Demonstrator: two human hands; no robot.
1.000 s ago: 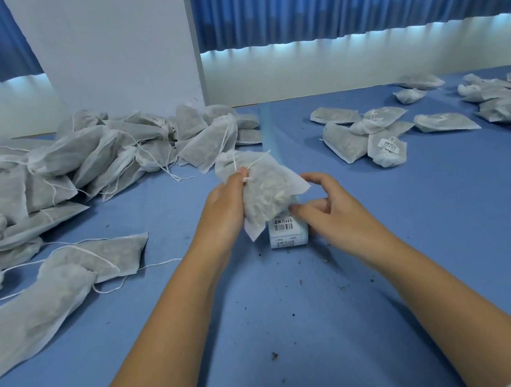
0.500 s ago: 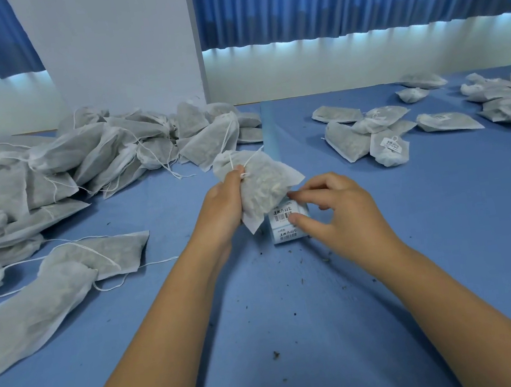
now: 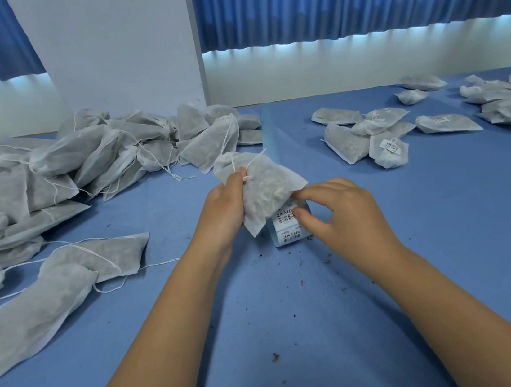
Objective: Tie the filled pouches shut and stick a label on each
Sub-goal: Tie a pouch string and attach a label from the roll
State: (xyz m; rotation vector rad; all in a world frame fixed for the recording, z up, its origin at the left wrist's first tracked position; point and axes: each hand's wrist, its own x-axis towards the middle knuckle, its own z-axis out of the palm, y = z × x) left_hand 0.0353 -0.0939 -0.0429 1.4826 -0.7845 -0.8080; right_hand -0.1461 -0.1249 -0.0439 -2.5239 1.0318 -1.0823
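My left hand (image 3: 222, 209) grips a filled white mesh pouch (image 3: 265, 188) by its knotted neck and holds it just above the blue table. Directly below the pouch lies a strip of barcode labels (image 3: 289, 229). My right hand (image 3: 336, 212) rests over that strip, thumb and forefinger pinching at the top label's edge beside the pouch's lower corner. Whether the label has lifted off the strip is hidden by the pouch.
A big heap of untied pouches (image 3: 60, 173) with loose strings fills the left side, and two more pouches (image 3: 49, 292) lie near my left forearm. Tied, labelled pouches (image 3: 377, 138) are scattered at the right. Herb crumbs dot the blue table (image 3: 298, 333).
My right hand has turned palm down and moved in over the label strip, its fingers closing on the top label. My left hand and the pouch have barely moved.
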